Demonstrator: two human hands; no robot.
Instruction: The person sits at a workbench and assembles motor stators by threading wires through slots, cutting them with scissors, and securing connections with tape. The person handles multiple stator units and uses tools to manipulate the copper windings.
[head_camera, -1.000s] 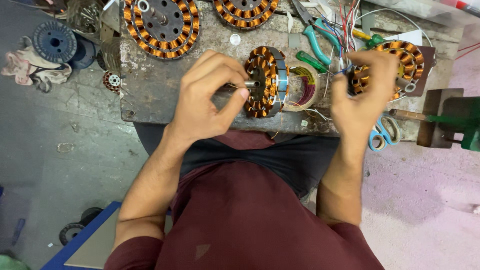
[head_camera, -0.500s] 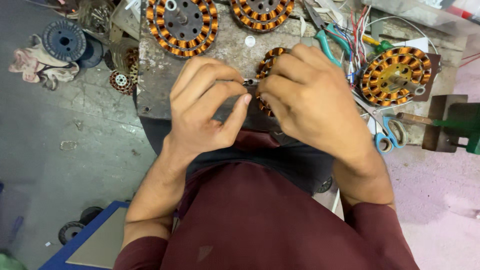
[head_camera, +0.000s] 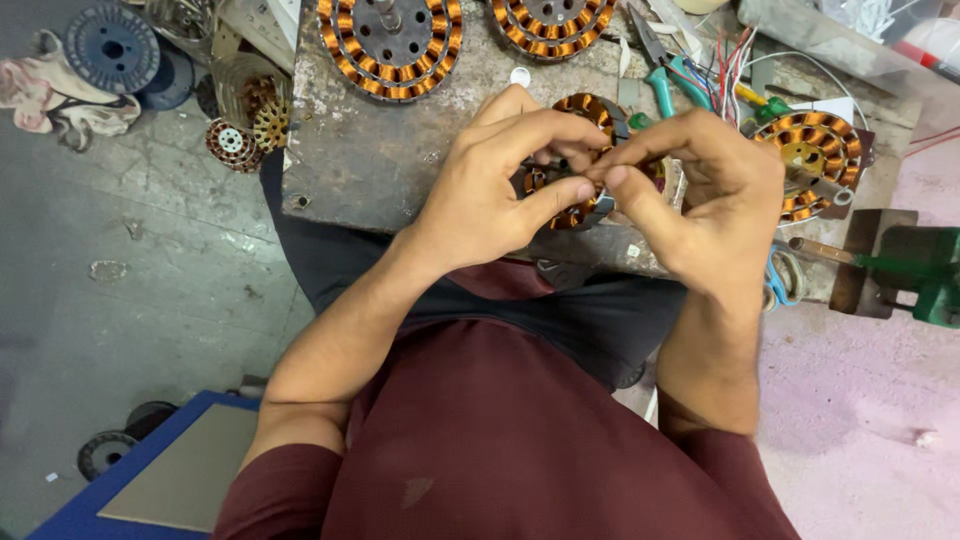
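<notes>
A large round copper-wound stator (head_camera: 392, 42) is seen at the back left of the worn grey workbench (head_camera: 360, 160). The left hand (head_camera: 490, 190) is closed around a smaller copper-wound stator (head_camera: 585, 115) at the bench's middle, and the right hand (head_camera: 705, 195) is pinched against it from the other side. Another copper-wound stator (head_camera: 818, 150) lies at the right.

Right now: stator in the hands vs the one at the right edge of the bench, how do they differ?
The held stator stands on edge, gripped by the left hand and right hand, and is mostly hidden. The right stator lies flat, untouched and in full view on the bench. Wires run beside the right stator, not the held one. Both are round and wound with copper coils.
</notes>
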